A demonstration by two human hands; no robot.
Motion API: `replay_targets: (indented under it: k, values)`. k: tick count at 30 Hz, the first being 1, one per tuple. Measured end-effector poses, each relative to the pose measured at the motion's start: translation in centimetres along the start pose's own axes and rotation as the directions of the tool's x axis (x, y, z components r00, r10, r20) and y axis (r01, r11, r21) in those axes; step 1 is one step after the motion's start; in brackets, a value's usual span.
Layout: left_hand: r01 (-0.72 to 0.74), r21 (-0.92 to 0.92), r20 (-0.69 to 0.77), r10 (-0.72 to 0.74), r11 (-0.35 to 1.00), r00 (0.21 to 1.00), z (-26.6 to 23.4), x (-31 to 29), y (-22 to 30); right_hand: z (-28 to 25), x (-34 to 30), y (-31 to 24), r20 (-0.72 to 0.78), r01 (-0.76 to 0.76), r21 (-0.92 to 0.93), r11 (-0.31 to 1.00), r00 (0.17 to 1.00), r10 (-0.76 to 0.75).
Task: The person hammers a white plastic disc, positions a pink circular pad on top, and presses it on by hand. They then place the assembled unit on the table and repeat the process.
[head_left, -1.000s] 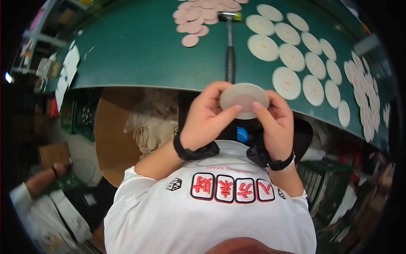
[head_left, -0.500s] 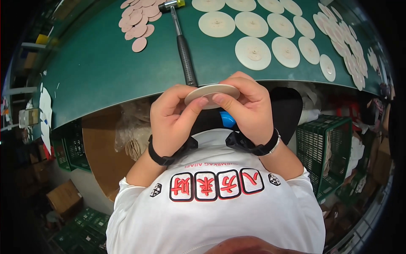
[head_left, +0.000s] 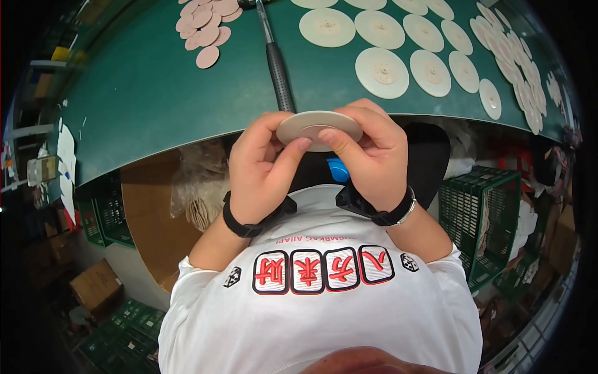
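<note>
Between both hands, just off the table's near edge, is a round off-white disc (head_left: 293,128) with a smaller pinkish disc (head_left: 311,131) at its middle. My left hand (head_left: 261,165) grips the left rim, its thumb pressed on the face. My right hand (head_left: 374,156) holds the right rim, its thumb lying on the pinkish disc. Fingers wrap behind and are partly hidden. Beyond my hands lies a hammer (head_left: 279,75) with a black grip, its head cut off by the upper edge. Several large off-white discs (head_left: 382,73) with small centre fittings lie in rows to the right.
Small pinkish discs (head_left: 207,57) are heaped at the far left of the green table (head_left: 149,106). More off-white discs (head_left: 514,59) overlap in a pile at the far right. Below the table stand a green crate (head_left: 479,218) on the right and a cardboard box (head_left: 149,212) on the left.
The disc and both hands sit slightly higher and further right in the picture, and the table's things have shifted too. The right thumb has moved further onto the pinkish disc.
</note>
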State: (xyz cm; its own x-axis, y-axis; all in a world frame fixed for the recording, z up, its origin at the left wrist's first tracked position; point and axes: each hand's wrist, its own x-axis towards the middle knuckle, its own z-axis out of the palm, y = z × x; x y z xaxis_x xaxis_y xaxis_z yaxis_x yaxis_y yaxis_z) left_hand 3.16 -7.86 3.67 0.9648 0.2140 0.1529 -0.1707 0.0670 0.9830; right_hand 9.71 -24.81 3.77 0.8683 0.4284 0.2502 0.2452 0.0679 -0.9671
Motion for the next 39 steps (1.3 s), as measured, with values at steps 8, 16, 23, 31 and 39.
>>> replay_targets:
  k: [8,16,23,31,39]
  values:
    - [-0.069,0.097,-0.035,0.073,0.993,0.997,-0.2,-0.1,-0.8,0.0,0.5,0.0,0.026,-0.037,-0.058,0.998,0.999,0.038]
    - [-0.151,0.45,-0.067,0.202,0.88,0.977,0.3,-0.2,-0.9,0.6,0.5,0.9,-0.038,-0.038,-0.095,0.995,0.999,0.034]
    - [0.021,-0.103,-0.187,-0.041,0.994,0.981,0.5,-0.2,-0.5,-0.3,1.1,0.8,0.098,-0.274,0.304,0.912,0.962,0.256]
    - [-0.129,0.4,-0.176,0.215,0.907,0.961,-1.3,-0.4,0.3,1.8,1.9,0.0,0.069,-0.119,0.001,0.993,0.991,0.119]
    - [-0.234,0.892,-0.042,0.587,0.386,0.808,-7.2,1.4,2.2,2.0,8.4,-1.1,0.217,0.17,-0.655,0.737,0.976,-0.033]
